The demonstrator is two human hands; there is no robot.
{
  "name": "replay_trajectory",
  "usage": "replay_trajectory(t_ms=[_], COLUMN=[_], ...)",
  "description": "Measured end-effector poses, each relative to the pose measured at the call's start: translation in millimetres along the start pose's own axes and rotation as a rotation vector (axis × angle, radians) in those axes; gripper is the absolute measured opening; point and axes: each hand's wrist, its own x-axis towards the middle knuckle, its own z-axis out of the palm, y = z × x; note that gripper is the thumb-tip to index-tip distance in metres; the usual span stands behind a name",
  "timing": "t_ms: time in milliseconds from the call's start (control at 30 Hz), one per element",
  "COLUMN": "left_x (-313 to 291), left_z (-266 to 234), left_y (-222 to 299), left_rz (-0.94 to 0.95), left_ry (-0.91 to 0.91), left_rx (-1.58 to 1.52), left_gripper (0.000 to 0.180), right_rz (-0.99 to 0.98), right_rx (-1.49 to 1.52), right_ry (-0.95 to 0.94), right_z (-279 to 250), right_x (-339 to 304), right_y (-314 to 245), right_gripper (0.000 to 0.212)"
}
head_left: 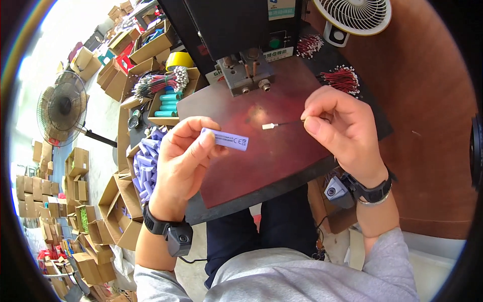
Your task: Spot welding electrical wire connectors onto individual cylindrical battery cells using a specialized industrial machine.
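Observation:
My left hand (185,153) is closed on a purple cylindrical battery cell (234,141), pinched between thumb and fingers with its printed end pointing right. My right hand (343,132) pinches a thin dark wire lead between thumb and forefinger. A small white connector (269,126) sits at the lead's free end, left of the fingertips. Both hands are over a dark reddish work board (236,178), and the cell and lead are apart. Beyond them stands a black spot welder (231,30), its two copper electrodes (251,69) above the board.
Purple cells (146,163) fill a box at my left. Behind it, a carton holds teal cells (169,103), bundled wire leads (161,83) and yellow tape (179,60). Red-and-black leads (340,80) lie at the far right, near a white fan (354,15). Cardboard boxes (121,211) line the left floor.

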Motion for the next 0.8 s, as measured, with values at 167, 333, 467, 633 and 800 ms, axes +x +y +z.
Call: replay_trajectory(t_ms=[167,333,467,633,800], left_x=[22.1,53.2,58.6,57.0,63.8], left_z=[7.5,13.8,11.3,9.4,12.6], left_y=[0.8,-14.3,-21.3,-20.8,-22.6], left_rz=[0.146,0.224,0.282,0.339,0.299], left_ry=[0.051,0.124,0.049,-0.02,-0.007], left_rx=[0.914,1.344,1.193,1.24,1.205], left_gripper=[0.019,0.025,0.027,0.024,0.023], right_rz=[-0.036,0.152,0.218,0.371,0.511], right_rx=[-0.091,-0.082,0.03,0.308,0.546], right_ry=[0.018,-0.056,-0.108,-0.123,-0.077], right_z=[-4.6,-4.2,-2.7,-0.9,-0.6], right_x=[15.4,35.1,45.7,48.3,52.3], right_y=[11.6,31.0,42.0,48.7,55.3], right_gripper=[0.007,0.01,0.012,0.012,0.009])
